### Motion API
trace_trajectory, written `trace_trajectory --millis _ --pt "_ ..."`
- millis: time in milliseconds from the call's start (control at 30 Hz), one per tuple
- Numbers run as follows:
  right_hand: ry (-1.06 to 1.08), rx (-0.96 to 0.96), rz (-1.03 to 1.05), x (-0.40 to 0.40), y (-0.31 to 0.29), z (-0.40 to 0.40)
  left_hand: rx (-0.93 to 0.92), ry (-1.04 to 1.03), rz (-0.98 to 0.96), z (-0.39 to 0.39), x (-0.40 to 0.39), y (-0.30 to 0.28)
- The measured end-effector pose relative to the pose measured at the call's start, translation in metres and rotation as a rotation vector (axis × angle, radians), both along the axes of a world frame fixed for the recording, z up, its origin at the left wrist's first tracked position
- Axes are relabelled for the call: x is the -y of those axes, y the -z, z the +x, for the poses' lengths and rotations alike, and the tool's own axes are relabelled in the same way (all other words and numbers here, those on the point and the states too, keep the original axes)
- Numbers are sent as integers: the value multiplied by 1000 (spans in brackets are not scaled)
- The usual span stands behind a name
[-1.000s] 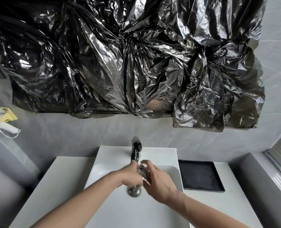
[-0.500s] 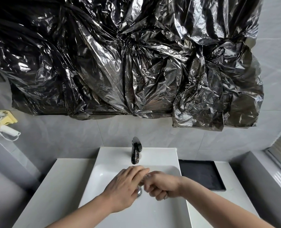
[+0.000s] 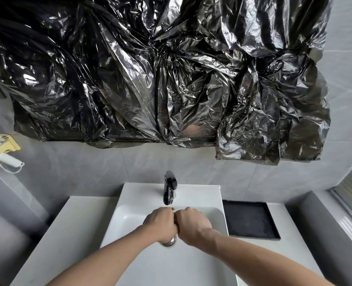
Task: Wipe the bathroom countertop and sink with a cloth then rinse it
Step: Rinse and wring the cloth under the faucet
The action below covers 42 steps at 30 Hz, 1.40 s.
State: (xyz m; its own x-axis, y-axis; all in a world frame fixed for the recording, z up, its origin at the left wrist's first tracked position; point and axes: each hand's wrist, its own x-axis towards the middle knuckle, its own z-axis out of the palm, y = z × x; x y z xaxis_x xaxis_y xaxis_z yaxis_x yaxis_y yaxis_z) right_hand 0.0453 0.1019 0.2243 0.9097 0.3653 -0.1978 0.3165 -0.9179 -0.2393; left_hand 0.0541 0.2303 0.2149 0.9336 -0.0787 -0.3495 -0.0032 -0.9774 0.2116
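My left hand (image 3: 160, 223) and my right hand (image 3: 191, 226) are clenched into fists, knuckles pressed together, inside the white sink (image 3: 202, 189). They sit just below the spout of the black faucet (image 3: 169, 188) and above the chrome drain (image 3: 169, 242). Only a thin brown sliver of the cloth (image 3: 172, 208) shows between the fists; the rest is hidden inside them. I cannot tell whether water is running. The white countertop (image 3: 74, 230) lies to the left of the sink.
A black tray (image 3: 249, 220) rests on the counter right of the sink. Crumpled black plastic sheeting (image 3: 150, 79) covers the wall above. A white hair dryer (image 3: 6, 158) hangs at the left wall. A grey ledge and window (image 3: 350, 205) stand at the right.
Both hands have drawn together from rubbing under the spout into two tight fists side by side. The left hand's fingers, spread half a second ago, are now curled.
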Motion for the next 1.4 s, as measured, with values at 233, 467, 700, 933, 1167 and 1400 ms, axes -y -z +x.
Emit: trace_trajectory --millis 233,467,700,933,1167,1400 --pt "-165 117 -66 12 10 4 -345 -58 -274 2 -2 0" --pt "-101 141 87 17 19 8 -231 -31 -374 -8 -5 -4" --pt "306 -420 583 26 -17 16 601 391 -270 -37 -34 -5" --pt "43 -1122 650 17 -36 -2 752 680 -172 -31 -39 2" --pt "215 -550 430 -3 -23 -7 512 492 227 -11 -21 -17" --pt "75 -142 74 3 -4 -3 174 295 272 -3 6 -24"
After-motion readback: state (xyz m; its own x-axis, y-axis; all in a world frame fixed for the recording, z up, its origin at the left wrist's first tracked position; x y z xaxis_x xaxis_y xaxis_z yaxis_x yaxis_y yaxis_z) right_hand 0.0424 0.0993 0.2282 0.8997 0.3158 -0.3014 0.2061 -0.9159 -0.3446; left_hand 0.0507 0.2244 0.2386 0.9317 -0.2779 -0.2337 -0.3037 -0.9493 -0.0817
